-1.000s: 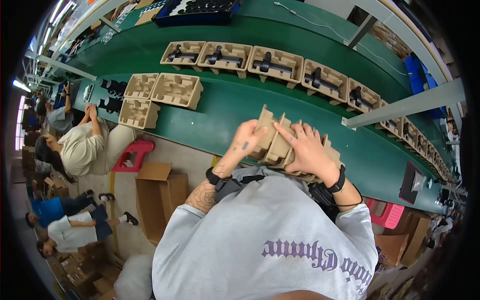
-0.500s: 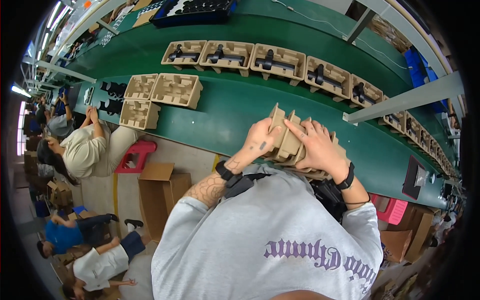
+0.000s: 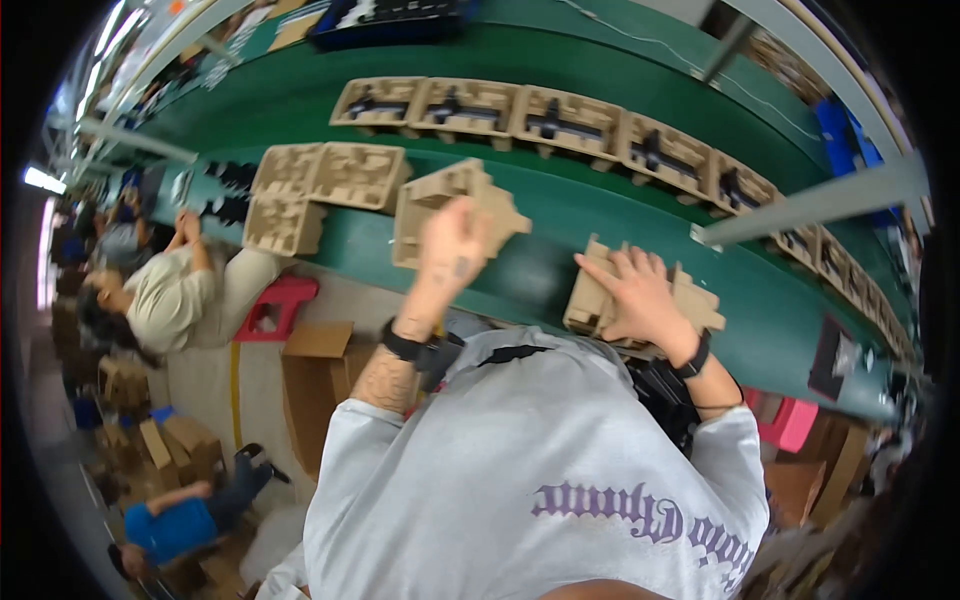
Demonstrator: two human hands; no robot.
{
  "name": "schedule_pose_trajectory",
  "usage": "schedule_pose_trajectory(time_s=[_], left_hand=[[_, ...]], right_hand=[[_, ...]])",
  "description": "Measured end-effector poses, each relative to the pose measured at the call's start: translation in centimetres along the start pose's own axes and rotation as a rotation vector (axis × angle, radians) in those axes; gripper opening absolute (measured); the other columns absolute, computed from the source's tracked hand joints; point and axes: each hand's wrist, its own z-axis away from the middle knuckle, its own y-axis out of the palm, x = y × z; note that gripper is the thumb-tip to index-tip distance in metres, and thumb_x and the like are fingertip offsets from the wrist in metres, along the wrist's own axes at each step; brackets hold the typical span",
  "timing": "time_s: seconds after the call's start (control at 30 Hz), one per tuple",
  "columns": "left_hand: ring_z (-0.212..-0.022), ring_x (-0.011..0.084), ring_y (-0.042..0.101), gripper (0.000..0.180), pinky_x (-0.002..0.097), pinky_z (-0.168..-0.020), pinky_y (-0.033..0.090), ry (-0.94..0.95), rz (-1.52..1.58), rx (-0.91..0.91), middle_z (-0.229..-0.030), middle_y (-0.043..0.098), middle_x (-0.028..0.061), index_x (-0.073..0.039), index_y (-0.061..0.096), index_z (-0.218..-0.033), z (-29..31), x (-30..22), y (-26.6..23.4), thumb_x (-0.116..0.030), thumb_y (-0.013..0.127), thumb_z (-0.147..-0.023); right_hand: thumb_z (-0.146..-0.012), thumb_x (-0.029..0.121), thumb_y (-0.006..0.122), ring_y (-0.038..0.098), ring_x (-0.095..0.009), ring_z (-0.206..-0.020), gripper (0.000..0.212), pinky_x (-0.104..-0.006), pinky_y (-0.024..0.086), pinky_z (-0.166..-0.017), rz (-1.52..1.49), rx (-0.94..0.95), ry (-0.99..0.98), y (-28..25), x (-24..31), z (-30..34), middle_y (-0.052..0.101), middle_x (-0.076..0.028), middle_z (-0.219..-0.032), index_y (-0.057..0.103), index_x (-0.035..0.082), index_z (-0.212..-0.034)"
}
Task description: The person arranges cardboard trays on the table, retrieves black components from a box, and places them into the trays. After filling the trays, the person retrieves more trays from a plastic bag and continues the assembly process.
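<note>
Blur softens the person's left hand (image 3: 452,240), closed on a molded-pulp tray (image 3: 415,205) over the green bench (image 3: 560,215); from here I can't tell whether the tray touches down. The hand hides its middle, and the fingertips are lost in the smear. The right hand (image 3: 645,295) lies spread over a stack of nested trays (image 3: 695,300) at the bench's near edge, thumb set apart; whether it squeezes or merely steadies I can't say, as the palm covers much of the stack.

Ornate purple lettering (image 3: 640,503) runs upside down across the person's grey shirt (image 3: 450,470), its end bending away at the right.

The gripped tray is tilted, hollow to the left, stepped underside to the right; its long axis is hard to judge. The stack runs lengthwise left to right, slanting slightly nearer the person at its right end. Left of the gripped tray, three trays (image 3: 357,178) sit together, hollows up. Beyond, a row of filled trays (image 3: 565,148) holds black fittings (image 3: 550,122), partly cut off by a grey post (image 3: 820,208).
</note>
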Motion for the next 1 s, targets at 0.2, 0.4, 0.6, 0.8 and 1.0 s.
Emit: schedule_pose_trajectory(time_s=[0.2, 0.4, 0.6, 0.8, 1.0], left_hand=[[-0.061, 0.0383, 0.056, 0.018, 0.0438, -0.053, 0.042, -0.082, -0.316, -0.041, -0.061, 0.054, 0.0189, -0.003, 0.051, -0.077, 5.5, 4.2, -1.3, -0.019, 0.058, -0.081], [-0.059, 0.0353, 0.057, 0.008, 0.0454, -0.056, 0.045, -0.098, -0.813, -0.066, -0.058, 0.055, 0.0155, -0.006, 0.052, -0.074, 6.5, 18.7, -4.3, -0.013, 0.054, -0.077], [-0.051, 0.0307, 0.057, 0.016, 0.0405, -0.051, 0.046, 0.058, -0.952, -0.086, -0.056, 0.057, 0.0116, -0.008, 0.052, -0.071, 3.3, 23.9, -5.8, -0.021, 0.057, -0.079], [-0.069, 0.0305, 0.058, 0.03, 0.0403, -0.062, 0.047, 0.149, -0.792, -0.301, -0.077, 0.061, 0.0121, -0.005, 0.063, -0.092, 2.7, 19.1, -7.6, -0.029, 0.069, -0.074], [-0.081, 0.0107, 0.058, 0.023, 0.0267, -0.071, 0.047, -0.046, 0.351, 0.379, -0.086, 0.064, 0.0057, -0.003, 0.062, -0.098, 0.6, 6.1, 3.7, -0.022, 0.064, -0.084]], right_hand=[[-0.044, 0.023, 0.075, 0.038, -0.039, -0.115, 0.101, -0.0507, 0.031, -0.097, -0.106, -0.117, 0.141, 1.0, 0.7, -1.2, 0.044, -0.015, -0.121, 0.036, 0.021, -0.138], [-0.049, 0.026, 0.076, 0.034, -0.037, -0.118, 0.098, -0.0489, 0.027, -0.098, -0.106, -0.262, 0.138, 3.7, 2.5, -4.3, 0.041, -0.013, -0.124, 0.035, 0.017, -0.137], [-0.048, 0.036, 0.079, 0.026, -0.038, -0.127, 0.103, -0.0533, 0.023, -0.102, -0.131, -0.268, 0.123, 3.3, 2.7, -4.7, 0.025, -0.013, -0.142, 0.033, 0.019, -0.139], [-0.046, 0.045, 0.081, 0.015, -0.043, -0.134, 0.117, -0.0596, 0.02, -0.103, -0.14, -0.09, 0.31, 2.5, 0.1, -0.9, 0.015, -0.017, -0.147, 0.021, 0.02, -0.143], [-0.043, 0.043, 0.082, 0.031, -0.046, -0.122, 0.12, -0.0551, 0.031, -0.098, -0.112, -0.045, 0.288, 2.8, 0.4, -1.0, 0.033, -0.02, -0.133, 0.02, 0.022, -0.143]])
